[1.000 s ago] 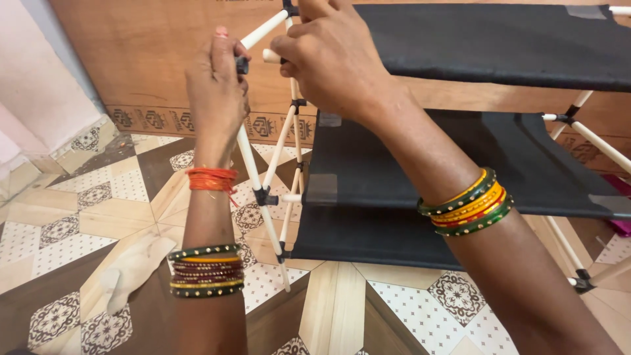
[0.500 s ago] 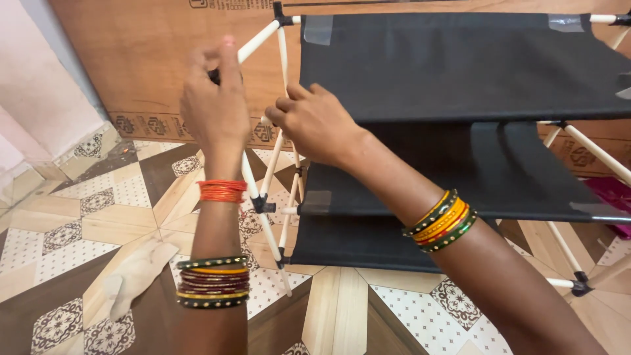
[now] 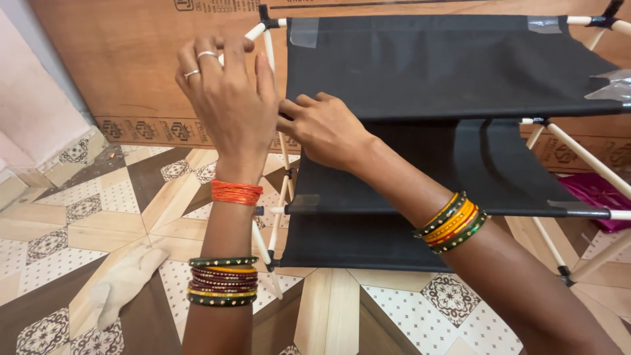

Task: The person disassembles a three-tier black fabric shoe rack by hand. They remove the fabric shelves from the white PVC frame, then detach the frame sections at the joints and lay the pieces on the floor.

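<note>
The white rack rod is pinched by the left hand, while the right hand grips another white rod beside the black fabric shelf.

A large brown cardboard carton, flat-sided and printed in black, leans upright against the wall behind the rack, a row of dark square symbols running along its lower edge just above the patterned floor.
</note>
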